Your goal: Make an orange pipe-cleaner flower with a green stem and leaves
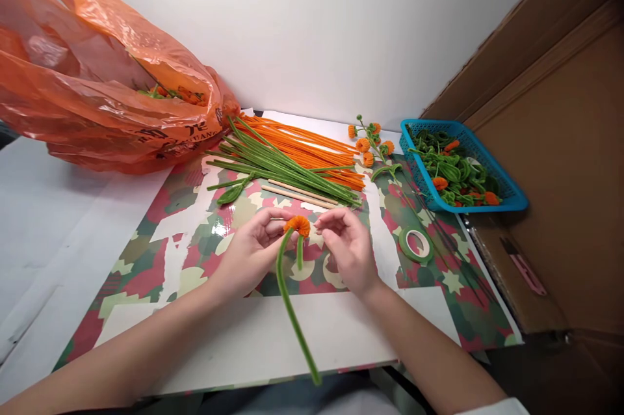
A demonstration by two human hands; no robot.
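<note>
Between the fingers of my left hand (253, 247) is an orange pipe-cleaner flower (298, 225), curled into a small ruffled head. From it hang a long green pipe cleaner (291, 304), bending down toward the table's front edge, and a short green end. My right hand (347, 247) is just right of the flower, its fingers curved and thumb apart, with nothing visible between them. Beyond the hands lie thin wooden sticks (297, 196), a bundle of green pipe cleaners (292, 168), orange pipe cleaners (312, 145) and a green looped leaf (234, 190).
An orange plastic bag (117, 122) stands at the left. To the right are a finished flower spray (366, 144), green tape (416, 244), dark wire stems (453, 242) and a blue basket (517, 201) of green and orange pieces. A pink cutter (526, 272) rests on cardboard.
</note>
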